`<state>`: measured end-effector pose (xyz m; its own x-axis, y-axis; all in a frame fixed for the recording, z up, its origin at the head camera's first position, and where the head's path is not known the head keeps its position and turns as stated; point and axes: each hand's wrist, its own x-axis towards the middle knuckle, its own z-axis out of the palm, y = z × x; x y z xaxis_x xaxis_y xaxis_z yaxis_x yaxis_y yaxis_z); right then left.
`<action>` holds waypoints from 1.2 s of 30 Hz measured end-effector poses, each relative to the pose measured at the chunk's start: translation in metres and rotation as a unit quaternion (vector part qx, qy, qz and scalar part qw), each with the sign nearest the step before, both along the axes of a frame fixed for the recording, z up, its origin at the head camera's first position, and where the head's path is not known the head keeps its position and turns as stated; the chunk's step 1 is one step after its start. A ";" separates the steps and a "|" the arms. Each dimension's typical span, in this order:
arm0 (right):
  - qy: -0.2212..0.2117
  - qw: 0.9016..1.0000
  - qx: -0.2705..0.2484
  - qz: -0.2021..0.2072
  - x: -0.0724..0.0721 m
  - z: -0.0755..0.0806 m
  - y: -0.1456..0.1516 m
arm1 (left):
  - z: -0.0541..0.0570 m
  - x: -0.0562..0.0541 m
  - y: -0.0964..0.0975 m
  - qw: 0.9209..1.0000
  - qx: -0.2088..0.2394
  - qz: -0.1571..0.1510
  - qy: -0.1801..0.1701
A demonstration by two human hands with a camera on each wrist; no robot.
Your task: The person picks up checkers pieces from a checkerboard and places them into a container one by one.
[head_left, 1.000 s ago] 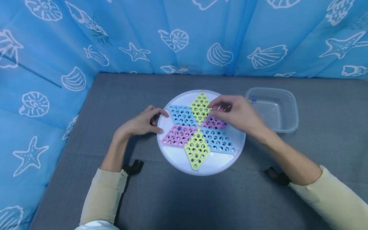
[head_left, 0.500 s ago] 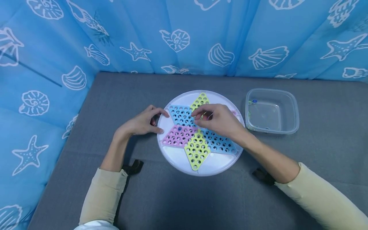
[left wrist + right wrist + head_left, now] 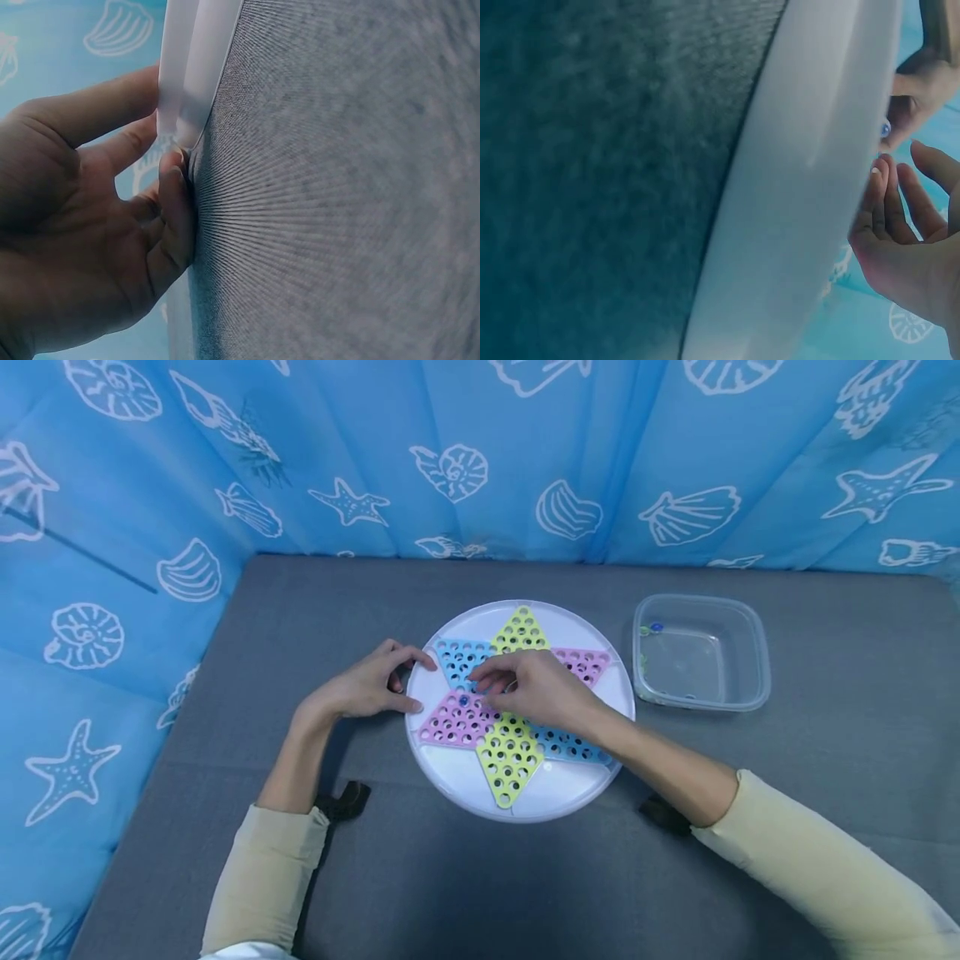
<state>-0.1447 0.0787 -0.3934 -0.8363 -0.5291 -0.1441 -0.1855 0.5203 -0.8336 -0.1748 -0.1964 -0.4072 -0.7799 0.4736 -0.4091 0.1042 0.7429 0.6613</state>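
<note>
A round white Chinese checkers board (image 3: 570,793) with yellow, blue and pink perforated triangles lies in the middle of the table. My left hand (image 3: 367,682) grips its left rim, thumb and index finger on top, other fingers curled at the lower edge in the left wrist view. Over the board's centre-left, my right hand (image 3: 536,689) has bent fingers, the tips close to a blue marble (image 3: 464,700) seated in the pink triangle. The same marble (image 3: 886,129) shows in the right wrist view. Whether anything sits between the right fingertips is hidden.
A clear plastic container (image 3: 738,693) stands right of the board, with a blue marble (image 3: 657,627) and some greenish marbles near its left wall. Grey cloth (image 3: 480,893) covers the table. A blue shell-print curtain (image 3: 510,427) hangs behind and at left.
My right hand has moved left and toward me over the board, from the yellow and pink triangles at upper right to near the blue marble. The left hand stays on the rim.
</note>
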 end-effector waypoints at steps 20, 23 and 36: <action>0.057 0.991 0.119 0.025 -0.004 -0.006 -0.026 | 0.000 -0.001 -0.001 1.000 0.001 -0.022 0.005; 0.065 0.990 0.123 0.018 -0.004 -0.008 -0.029 | 0.000 -0.001 -0.002 1.000 0.004 -0.025 0.007; 0.056 0.994 0.096 0.013 -0.005 -0.008 -0.024 | 0.000 -0.002 -0.008 0.999 0.033 -0.024 -0.017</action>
